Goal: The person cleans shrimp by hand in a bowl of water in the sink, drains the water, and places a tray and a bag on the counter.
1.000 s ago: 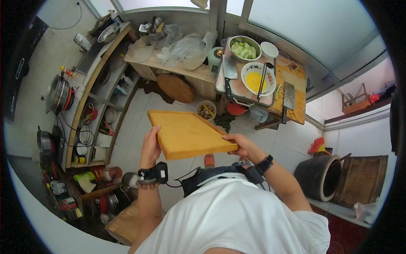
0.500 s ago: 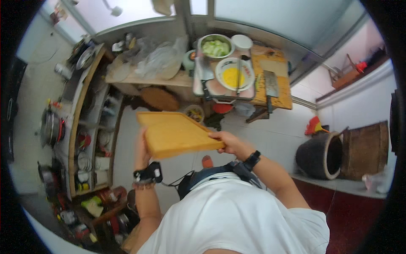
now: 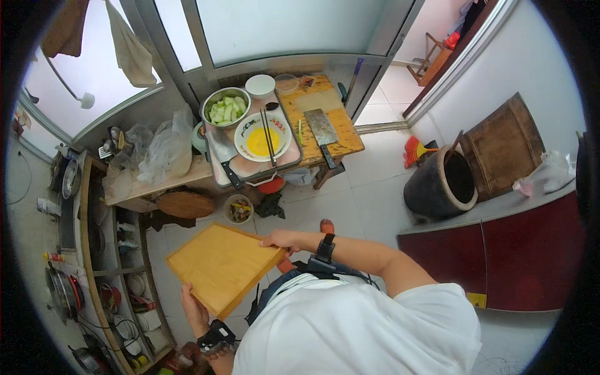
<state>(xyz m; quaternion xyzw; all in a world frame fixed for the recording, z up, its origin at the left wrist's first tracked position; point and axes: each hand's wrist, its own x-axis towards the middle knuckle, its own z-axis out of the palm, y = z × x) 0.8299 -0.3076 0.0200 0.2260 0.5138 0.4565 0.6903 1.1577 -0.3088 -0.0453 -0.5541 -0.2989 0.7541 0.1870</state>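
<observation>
A yellow wooden board (image 3: 220, 265), roughly square with a raised lip along its edges, is held tilted in front of my body. My left hand (image 3: 195, 307) grips its lower left edge. At the opposite right corner my right hand (image 3: 284, 241) is closed round the rim. Beyond the board, a table (image 3: 347, 145) carries a tray with a white bowl (image 3: 286, 149) of beaten egg, and dark chopsticks (image 3: 269, 134) lie across that bowl. A metal bowl of cut green vegetable (image 3: 226, 110), a black-handled knife (image 3: 225, 153) and a cleaver (image 3: 320, 129) are also there.
A scrap bin (image 3: 239, 209) stands on the floor by the table. Shelves with dishes (image 3: 128, 281) line the left side. To the right are a large dark jar (image 3: 437, 187), a wooden lid (image 3: 507, 150) and a dark red cabinet (image 3: 528, 250). An open doorway (image 3: 384, 94) lies beyond.
The view has turned rightward. The board has swung down toward my lower left and turned, showing more of its flat face. Both hands still hold it.
</observation>
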